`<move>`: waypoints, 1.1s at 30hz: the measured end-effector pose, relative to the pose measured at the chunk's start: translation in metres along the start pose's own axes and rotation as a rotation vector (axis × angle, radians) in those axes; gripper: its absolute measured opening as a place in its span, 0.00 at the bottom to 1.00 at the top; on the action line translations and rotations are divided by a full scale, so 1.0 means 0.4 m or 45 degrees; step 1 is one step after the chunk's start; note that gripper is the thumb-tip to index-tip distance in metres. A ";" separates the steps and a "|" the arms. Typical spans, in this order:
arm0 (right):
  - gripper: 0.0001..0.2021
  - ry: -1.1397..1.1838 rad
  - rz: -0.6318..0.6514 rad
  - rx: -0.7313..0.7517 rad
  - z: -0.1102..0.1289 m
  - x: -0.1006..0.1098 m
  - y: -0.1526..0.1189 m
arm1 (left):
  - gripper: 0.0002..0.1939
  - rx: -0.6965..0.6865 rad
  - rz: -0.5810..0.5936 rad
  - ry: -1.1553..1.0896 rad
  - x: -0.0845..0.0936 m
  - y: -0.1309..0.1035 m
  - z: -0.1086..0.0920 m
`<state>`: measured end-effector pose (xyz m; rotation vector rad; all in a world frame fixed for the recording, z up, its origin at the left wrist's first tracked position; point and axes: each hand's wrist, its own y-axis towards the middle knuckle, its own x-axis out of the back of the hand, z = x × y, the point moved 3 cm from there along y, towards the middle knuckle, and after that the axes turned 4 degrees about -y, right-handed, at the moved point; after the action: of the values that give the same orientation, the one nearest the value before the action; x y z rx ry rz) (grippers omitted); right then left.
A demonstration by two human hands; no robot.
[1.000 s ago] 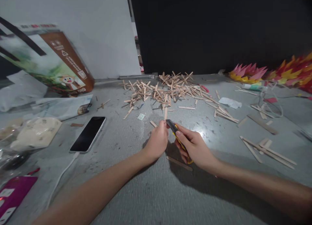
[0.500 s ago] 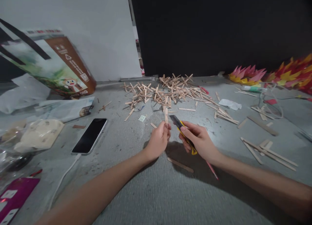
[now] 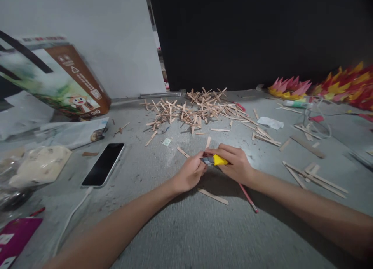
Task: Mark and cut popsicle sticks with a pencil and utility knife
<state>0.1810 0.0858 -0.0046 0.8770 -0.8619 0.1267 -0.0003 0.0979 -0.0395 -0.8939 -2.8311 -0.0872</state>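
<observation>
Near the middle of the table, my left hand (image 3: 190,172) is closed on a popsicle stick (image 3: 208,142), whose pale end sticks out beyond the fingers. My right hand (image 3: 236,164) grips a yellow and black utility knife (image 3: 220,160). The knife lies crosswise, its metal front end at my left fingertips; whether the blade touches the stick is hidden by the fingers. Just below the hands a loose stick (image 3: 213,196) lies flat. A red pencil (image 3: 248,198) pokes out under my right wrist. Another stick (image 3: 183,152) rests beyond my left hand.
Beyond the hands spreads a heap of crossed sticks (image 3: 186,113), with more loose sticks (image 3: 314,179) at right. A phone (image 3: 103,165) with a white cable lies left, near a paper bag (image 3: 78,80) and plastic packets (image 3: 40,166). Paper flower-like crafts (image 3: 288,88) stand at the back right.
My right hand has moved left against my left hand and turned the knife from slanting to crosswise. The held stick now tilts to the right. The view has shifted slightly.
</observation>
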 end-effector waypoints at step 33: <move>0.17 0.542 -0.044 -0.820 -0.024 -0.006 0.019 | 0.23 0.023 -0.131 -0.240 0.017 0.004 -0.023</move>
<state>0.1820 0.0981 -0.0048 0.2414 -0.4385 -0.0004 -0.0034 0.1019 -0.0290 -0.7913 -3.0467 0.0105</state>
